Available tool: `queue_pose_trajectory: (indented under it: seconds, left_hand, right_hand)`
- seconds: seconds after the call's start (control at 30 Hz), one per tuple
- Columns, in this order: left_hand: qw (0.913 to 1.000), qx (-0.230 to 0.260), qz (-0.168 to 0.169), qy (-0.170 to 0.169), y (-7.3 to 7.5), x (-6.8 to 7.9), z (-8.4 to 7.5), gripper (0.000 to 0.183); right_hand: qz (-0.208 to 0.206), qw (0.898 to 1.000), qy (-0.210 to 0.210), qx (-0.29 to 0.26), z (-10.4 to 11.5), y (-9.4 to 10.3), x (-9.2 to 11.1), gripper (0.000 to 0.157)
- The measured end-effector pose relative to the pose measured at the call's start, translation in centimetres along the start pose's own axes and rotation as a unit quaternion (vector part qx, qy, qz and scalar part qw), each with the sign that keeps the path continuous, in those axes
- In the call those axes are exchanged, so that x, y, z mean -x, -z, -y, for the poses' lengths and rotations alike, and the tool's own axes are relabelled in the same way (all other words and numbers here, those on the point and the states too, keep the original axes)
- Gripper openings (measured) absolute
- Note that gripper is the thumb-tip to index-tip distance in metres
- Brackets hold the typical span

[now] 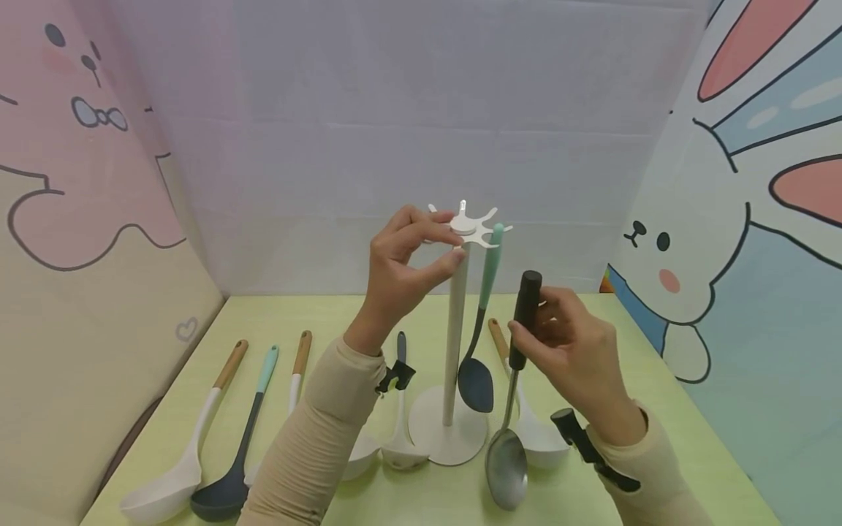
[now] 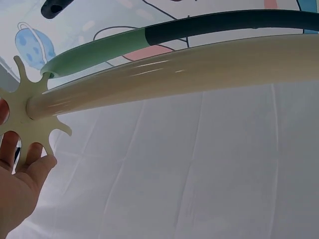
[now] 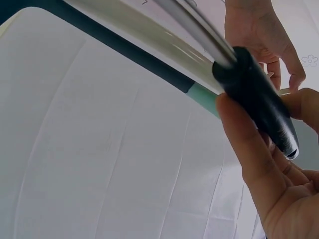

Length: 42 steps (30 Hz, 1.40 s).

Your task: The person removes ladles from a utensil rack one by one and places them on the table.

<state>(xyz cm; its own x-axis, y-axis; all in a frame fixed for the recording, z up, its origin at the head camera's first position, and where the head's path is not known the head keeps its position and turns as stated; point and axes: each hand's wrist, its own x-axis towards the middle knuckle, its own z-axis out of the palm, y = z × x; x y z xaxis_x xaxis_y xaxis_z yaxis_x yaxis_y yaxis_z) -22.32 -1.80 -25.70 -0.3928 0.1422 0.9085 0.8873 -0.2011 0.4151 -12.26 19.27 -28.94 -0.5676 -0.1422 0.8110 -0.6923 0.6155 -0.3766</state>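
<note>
A white utensil stand (image 1: 455,336) rises from a round base, with a ring of hooks at its top. My left hand (image 1: 404,256) grips that hook ring (image 2: 25,107) by its edge, thumb below and fingers above. From one hook hangs a dark ladle with a mint-green handle (image 1: 490,274). To the right of the stand, my right hand (image 1: 579,358) holds a metal ladle (image 1: 506,467) by its black handle (image 3: 256,102), between thumb and fingers. This ladle hangs bowl down, apart from the hooks.
On the left of the table lie a white ladle with a wooden handle (image 1: 167,489) and a dark ladle with a mint handle (image 1: 226,489). Behind my left sleeve another wooden handle (image 1: 302,354) shows. White ladles (image 1: 403,453) (image 1: 542,442) flank the stand's base.
</note>
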Motion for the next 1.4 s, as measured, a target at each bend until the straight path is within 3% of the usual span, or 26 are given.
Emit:
queue_pose_trajectory:
  seconds: [0.8, 1.07, 1.4]
  left_hand:
    - [0.9995, 0.030, 0.004, 0.010, 0.2, 0.0, 0.0, 0.016]
    - [0.9990, 0.043, 0.000, 0.013, 0.3, 0.0, 0.2, 0.018]
    - [0.9982, 0.053, 0.000, 0.029, 0.4, 0.1, 0.1, 0.020]
  right_hand:
    - [0.022, 0.997, -0.060, 0.045, -2.7, 3.2, 1.7, 0.040]
    - [0.019, 0.995, -0.046, 0.082, -4.0, 4.2, 1.9, 0.040]
    - [0.028, 0.991, -0.088, 0.101, -5.5, 5.4, 1.9, 0.037]
